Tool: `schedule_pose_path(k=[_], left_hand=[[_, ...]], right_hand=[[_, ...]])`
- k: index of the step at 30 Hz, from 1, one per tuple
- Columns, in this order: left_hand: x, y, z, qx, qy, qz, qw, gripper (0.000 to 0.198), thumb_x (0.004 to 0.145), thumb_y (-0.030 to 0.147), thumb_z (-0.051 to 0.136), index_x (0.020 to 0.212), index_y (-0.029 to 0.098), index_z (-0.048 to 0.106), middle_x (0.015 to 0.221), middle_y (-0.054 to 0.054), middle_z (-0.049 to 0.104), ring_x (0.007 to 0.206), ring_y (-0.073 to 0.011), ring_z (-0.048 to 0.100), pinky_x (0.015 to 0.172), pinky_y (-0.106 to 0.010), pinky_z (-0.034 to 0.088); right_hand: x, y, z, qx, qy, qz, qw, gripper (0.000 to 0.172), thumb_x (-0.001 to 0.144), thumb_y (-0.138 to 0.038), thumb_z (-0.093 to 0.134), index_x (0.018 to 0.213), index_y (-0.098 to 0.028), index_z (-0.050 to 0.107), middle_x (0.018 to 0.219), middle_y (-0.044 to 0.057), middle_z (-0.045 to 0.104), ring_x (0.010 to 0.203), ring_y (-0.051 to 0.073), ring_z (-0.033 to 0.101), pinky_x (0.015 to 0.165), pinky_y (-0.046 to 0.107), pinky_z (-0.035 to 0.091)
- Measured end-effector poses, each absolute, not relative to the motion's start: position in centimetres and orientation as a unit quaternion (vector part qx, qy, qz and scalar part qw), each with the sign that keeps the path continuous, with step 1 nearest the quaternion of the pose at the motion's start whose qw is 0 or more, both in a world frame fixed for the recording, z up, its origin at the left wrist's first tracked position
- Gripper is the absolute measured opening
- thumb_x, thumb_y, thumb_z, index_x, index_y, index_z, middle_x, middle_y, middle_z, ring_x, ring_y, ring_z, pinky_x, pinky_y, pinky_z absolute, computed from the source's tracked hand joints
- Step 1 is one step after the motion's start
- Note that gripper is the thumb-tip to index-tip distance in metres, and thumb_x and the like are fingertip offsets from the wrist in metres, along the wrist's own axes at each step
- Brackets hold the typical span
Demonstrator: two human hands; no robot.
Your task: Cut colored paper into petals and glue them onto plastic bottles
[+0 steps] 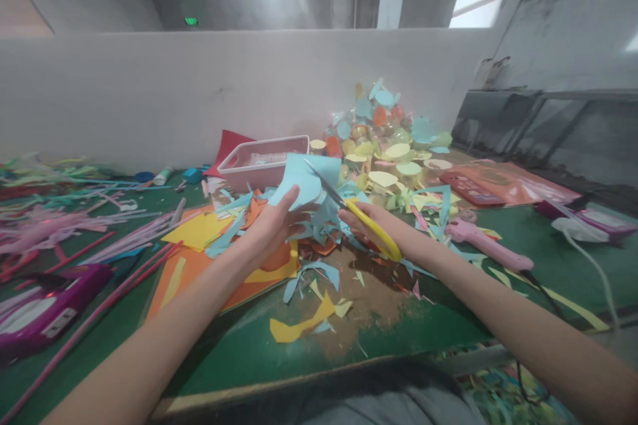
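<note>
My left hand (279,222) is closed on a light blue sheet of paper (309,176), thumb on top, held up above the table. In my right hand (371,226) is a pair of scissors (376,232) with yellow handles. Its metal blades reach up and left to the blue paper and overlap its right part; whether they are cutting cannot be made out. Blue paper scraps (323,272) lie under both hands. To the left, beneath my left wrist, are yellow paper (199,231) and orange sheets (167,285).
A pink plastic basket (264,176) stands behind my left hand. Cut paper circles and clear cups (383,119) are heaped at the back. A pink glue gun (491,246) lies right, a purple device (54,309) left, beside pipe cleaners (134,239). The table's front edge (279,382) is near.
</note>
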State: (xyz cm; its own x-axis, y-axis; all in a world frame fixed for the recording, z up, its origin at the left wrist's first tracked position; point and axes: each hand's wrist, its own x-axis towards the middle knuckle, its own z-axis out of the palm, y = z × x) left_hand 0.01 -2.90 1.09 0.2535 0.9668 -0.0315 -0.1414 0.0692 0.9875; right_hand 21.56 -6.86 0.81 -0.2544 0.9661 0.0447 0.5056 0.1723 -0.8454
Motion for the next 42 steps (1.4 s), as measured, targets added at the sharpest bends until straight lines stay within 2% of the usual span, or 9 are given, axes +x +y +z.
schedule_pose_path(k=[4,7,14,23,27,31,34,38,42], left_hand=[[0.0,-3.2,1.1,0.509,0.410,0.487,0.580,0.059,0.063,0.056,0.082,0.110,0.025,0.063,0.105,-0.004,0.072,0.084,-0.0172,0.063,0.067,-0.027,0.045],[-0.1,-3.2,1.1,0.522,0.422,0.504,0.543,0.049,0.065,0.049,0.082,0.104,0.023,0.066,0.107,-0.005,0.071,0.084,-0.0175,0.062,0.068,-0.028,0.046],[-0.2,-4.0,2.1,0.559,0.490,0.494,0.451,0.031,0.068,0.044,0.079,0.084,0.019,0.066,0.078,-0.005,0.068,0.079,-0.0218,0.063,0.060,-0.027,0.042],[-0.6,-3.5,1.8,0.544,0.525,0.486,0.439,0.033,0.070,0.049,0.075,0.079,0.021,0.061,0.078,-0.002,0.064,0.075,-0.0184,0.058,0.061,-0.026,0.040],[-0.7,-3.3,1.5,0.575,0.517,0.480,0.414,0.036,0.071,0.052,0.071,0.068,0.022,0.053,0.061,0.002,0.050,0.056,-0.0134,0.042,0.055,-0.028,0.033],[-0.8,-3.6,1.8,0.617,0.539,0.446,0.362,0.039,0.072,0.053,0.068,0.062,0.023,0.047,0.053,0.004,0.039,0.050,-0.0124,0.031,0.052,-0.030,0.022],[-0.7,-3.8,1.9,0.619,0.544,0.435,0.363,0.039,0.072,0.054,0.067,0.064,0.023,0.045,0.053,0.004,0.039,0.050,-0.0126,0.031,0.052,-0.029,0.021],[-0.7,-3.5,1.8,0.610,0.522,0.454,0.388,0.034,0.074,0.051,0.064,0.067,0.023,0.046,0.059,0.003,0.044,0.055,-0.0136,0.038,0.054,-0.028,0.028],[-0.7,-3.5,1.9,0.604,0.534,0.461,0.370,0.031,0.074,0.049,0.064,0.067,0.021,0.051,0.059,0.002,0.047,0.056,-0.0146,0.041,0.054,-0.028,0.030]], right_hand=[[21.4,-7.1,1.0,-0.532,-0.702,0.357,0.312,0.055,0.080,-0.076,0.056,0.079,-0.022,0.045,0.064,-0.006,0.041,0.056,0.011,0.039,0.053,0.026,0.031],[21.6,-7.3,0.9,-0.542,-0.716,0.322,0.298,0.054,0.082,-0.075,0.055,0.080,-0.022,0.045,0.066,-0.004,0.047,0.059,0.013,0.042,0.056,0.028,0.033],[21.7,-7.4,1.1,-0.541,-0.736,0.297,0.278,0.056,0.083,-0.078,0.051,0.080,-0.023,0.041,0.069,-0.004,0.046,0.063,0.014,0.041,0.058,0.028,0.032],[21.5,-7.5,1.5,-0.527,-0.727,0.331,0.290,0.060,0.080,-0.082,0.049,0.074,-0.023,0.041,0.063,-0.005,0.041,0.058,0.012,0.038,0.054,0.027,0.030],[22.0,-7.2,0.7,-0.510,-0.754,0.290,0.295,0.057,0.083,-0.079,0.049,0.081,-0.022,0.045,0.067,-0.003,0.046,0.064,0.015,0.041,0.057,0.028,0.033],[22.2,-6.6,0.1,-0.502,-0.763,0.279,0.296,0.053,0.085,-0.075,0.050,0.083,-0.023,0.045,0.072,-0.003,0.046,0.066,0.014,0.041,0.059,0.028,0.034],[22.0,-6.5,0.3,-0.523,-0.746,0.293,0.289,0.054,0.083,-0.076,0.051,0.078,-0.023,0.042,0.069,-0.005,0.042,0.062,0.012,0.038,0.058,0.028,0.032],[21.8,-6.8,0.7,-0.534,-0.726,0.331,0.281,0.057,0.083,-0.078,0.049,0.075,-0.023,0.041,0.062,-0.005,0.041,0.056,0.012,0.037,0.054,0.028,0.030],[22.2,-6.9,0.5,-0.502,-0.759,0.300,0.286,0.055,0.086,-0.078,0.046,0.081,-0.023,0.044,0.068,-0.003,0.047,0.060,0.014,0.041,0.055,0.028,0.033]])
